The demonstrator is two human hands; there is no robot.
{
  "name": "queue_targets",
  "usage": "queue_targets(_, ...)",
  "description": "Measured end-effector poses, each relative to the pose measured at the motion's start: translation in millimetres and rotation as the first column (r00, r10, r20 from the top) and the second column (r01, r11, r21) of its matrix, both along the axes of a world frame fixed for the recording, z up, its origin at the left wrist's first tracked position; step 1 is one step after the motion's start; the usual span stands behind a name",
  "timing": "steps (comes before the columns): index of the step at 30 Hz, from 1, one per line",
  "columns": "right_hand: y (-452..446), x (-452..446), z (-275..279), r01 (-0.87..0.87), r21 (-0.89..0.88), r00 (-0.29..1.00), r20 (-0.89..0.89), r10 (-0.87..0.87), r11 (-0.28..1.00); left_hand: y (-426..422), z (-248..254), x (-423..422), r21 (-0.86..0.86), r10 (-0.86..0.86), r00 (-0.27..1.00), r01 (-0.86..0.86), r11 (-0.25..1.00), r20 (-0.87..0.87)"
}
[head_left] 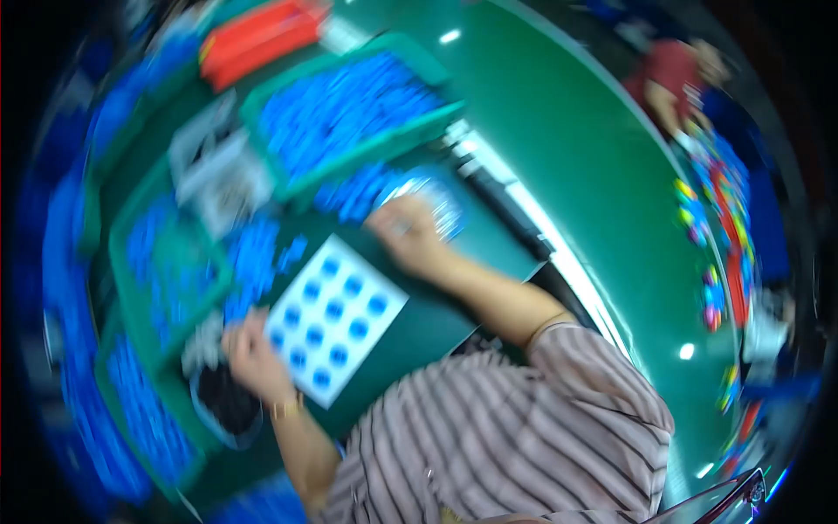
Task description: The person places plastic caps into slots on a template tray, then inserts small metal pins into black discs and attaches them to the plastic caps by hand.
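A white sheet [325, 325] with rows of round blue marks or pieces lies on the green table. My left hand [253, 349] is at the sheet's left edge, above a bowl of dark pieces [227, 403] and some pale grey pieces [203, 347]; its fingers are bent and blurred. Beyond the sheet's upper right edge, my right hand [408, 229] has its fingers curled, beside a round, shiny clear dish [436, 203]. Whatever either hand holds is too blurred to make out. Loose blue pieces [253, 262] lie between the sheet and the bins.
A green bin [292, 188] full of blue pieces stands at the top, near a red bin [262, 39] and grey boxes [231, 179]. More green bins [214, 306] stand at left. Far right, another person [668, 79] is beside colourful pieces [733, 218].
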State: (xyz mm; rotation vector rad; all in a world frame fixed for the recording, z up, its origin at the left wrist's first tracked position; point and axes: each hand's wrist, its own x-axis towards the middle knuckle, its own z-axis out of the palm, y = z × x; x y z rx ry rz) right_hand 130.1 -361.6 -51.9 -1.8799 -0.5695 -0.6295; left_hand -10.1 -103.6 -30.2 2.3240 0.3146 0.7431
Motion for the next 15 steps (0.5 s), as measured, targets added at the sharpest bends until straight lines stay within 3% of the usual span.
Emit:
queue_targets(1, -2.0, -1.5, -5.2, 0.033, -0.081, 0.999, 0.011, -0.032, 0.996, 3.8, -15.6, 0.1, -0.361, 0.044, 0.999, -0.038, 0.932, 0.006)
queue_targets(2, 0.2, 2.0, -18.4, 0.011, -0.115, 1.000, 0.009, -0.010, 0.993, 6.4, -11.2, 1.0, -0.294, 0.046, 0.997, -0.062, 0.954, -0.061)
queue_targets(3, 0.0, -2.2, -11.7, -0.015, -0.082, 1.000, 0.003, 0.015, 0.996, 3.0, -17.3, 3.7, -0.217, 0.075, 0.996, -0.062, 0.974, 0.054)
queue_targets(4, -1.2, -0.8, -13.0, -0.089, -0.117, 0.994, -0.075, 0.081, 0.989, 7.0, -17.2, 5.7, -0.356, 0.146, 0.984, -0.172, 0.919, -0.099)
queue_targets(7, -0.6, -11.7, 6.5, 0.045, -0.093, 0.992, 0.121, -0.033, 0.995, -3.1, -10.7, 14.5, -0.391, 0.124, 0.992, -0.108, 0.914, 0.015)
queue_targets(9, -3.4, -17.3, 8.2, 0.011, -0.116, 0.993, 0.119, 0.003, 0.993, -18.0, 2.2, 10.1, -0.385, 0.129, 0.991, -0.110, 0.916, 0.023)
queue_targets(14, -43.4, -33.9, 37.3, 0.030, 0.024, 0.987, 0.160, -0.033, 0.999, -10.2, 25.6, 0.0, -0.267, 0.075, 0.986, -0.034, 0.963, 0.147)
queue_targets(15, -61.7, -30.2, 54.9, 0.106, 0.049, 0.953, 0.279, -0.115, 0.993, -9.0, 41.5, -3.9, -0.269, 0.041, 0.955, 0.042, 0.962, 0.293)
